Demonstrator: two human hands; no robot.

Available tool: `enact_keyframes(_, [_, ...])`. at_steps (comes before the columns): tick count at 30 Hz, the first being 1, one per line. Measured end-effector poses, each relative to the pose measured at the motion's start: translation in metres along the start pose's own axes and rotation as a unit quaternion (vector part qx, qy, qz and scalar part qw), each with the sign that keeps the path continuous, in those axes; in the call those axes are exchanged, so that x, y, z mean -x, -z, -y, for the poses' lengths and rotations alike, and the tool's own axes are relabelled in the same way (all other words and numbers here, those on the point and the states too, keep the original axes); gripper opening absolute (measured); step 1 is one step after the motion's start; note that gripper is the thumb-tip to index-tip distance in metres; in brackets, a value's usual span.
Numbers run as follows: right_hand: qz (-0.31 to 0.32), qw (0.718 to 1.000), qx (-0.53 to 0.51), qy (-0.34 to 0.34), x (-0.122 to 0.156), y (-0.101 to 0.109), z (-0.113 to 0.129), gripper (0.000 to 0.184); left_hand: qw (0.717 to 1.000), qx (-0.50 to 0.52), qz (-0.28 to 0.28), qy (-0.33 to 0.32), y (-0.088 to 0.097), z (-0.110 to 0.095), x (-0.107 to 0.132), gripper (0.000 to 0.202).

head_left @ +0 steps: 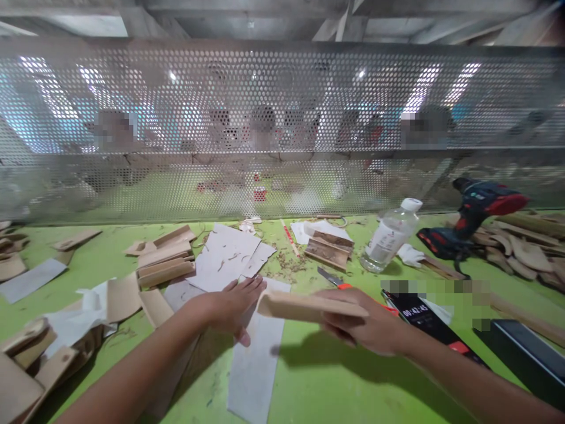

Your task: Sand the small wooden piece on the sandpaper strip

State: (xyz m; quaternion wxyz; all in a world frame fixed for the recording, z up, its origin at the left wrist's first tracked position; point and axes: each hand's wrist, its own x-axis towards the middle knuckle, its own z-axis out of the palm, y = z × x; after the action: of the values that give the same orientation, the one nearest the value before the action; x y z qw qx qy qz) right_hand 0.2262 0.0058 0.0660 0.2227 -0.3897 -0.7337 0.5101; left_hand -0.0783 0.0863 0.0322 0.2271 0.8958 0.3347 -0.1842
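Note:
My right hand (368,324) grips a flat, pale wooden piece (309,306) and holds it level a little above the green table (335,383). My left hand (233,303) lies flat with fingers spread on a long grey sheet of sandpaper (256,365), just left of the wooden piece. An orange-handled utility knife (333,278) lies on the table just behind my right hand.
Stacks of wooden pieces (165,259) and grey sheets (227,253) lie at the back left. A plastic bottle (388,235), a red cordless drill (477,215) and wood offcuts (525,247) sit at the right. A phone (428,321) shows a timer. A perforated metal screen (282,129) bounds the back.

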Motion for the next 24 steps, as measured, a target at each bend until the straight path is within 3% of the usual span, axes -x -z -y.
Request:
enact_keyframes(1, [-0.020,0.996,0.080,0.020,-0.002,0.002,-0.004,0.027,1.000,0.003,0.008,0.010,0.001,-0.001,0.000,0.132])
enact_keyframes(3, [-0.027,0.973,0.218,0.065,-0.005,0.004,-0.016,0.041,0.999,0.011,0.034,0.033,0.002,-0.003,0.000,0.133])
enact_keyframes(7, [0.002,0.930,0.361,0.067,-0.009,-0.003,-0.038,0.047,0.999,0.002,0.039,0.030,0.004,-0.007,-0.002,0.131])
enact_keyframes(14, [0.062,0.917,0.383,0.096,-0.005,-0.016,-0.029,0.044,0.999,-0.009,0.033,0.021,0.000,-0.004,-0.003,0.132])
enact_keyframes(20, [0.028,0.895,0.443,0.047,-0.010,-0.015,-0.028,0.042,0.999,-0.005,0.022,0.028,-0.002,-0.002,-0.004,0.132])
enact_keyframes(24, [0.072,0.900,0.420,0.092,-0.007,-0.023,-0.023,0.038,0.999,-0.005,0.033,0.022,0.001,-0.005,-0.004,0.132])
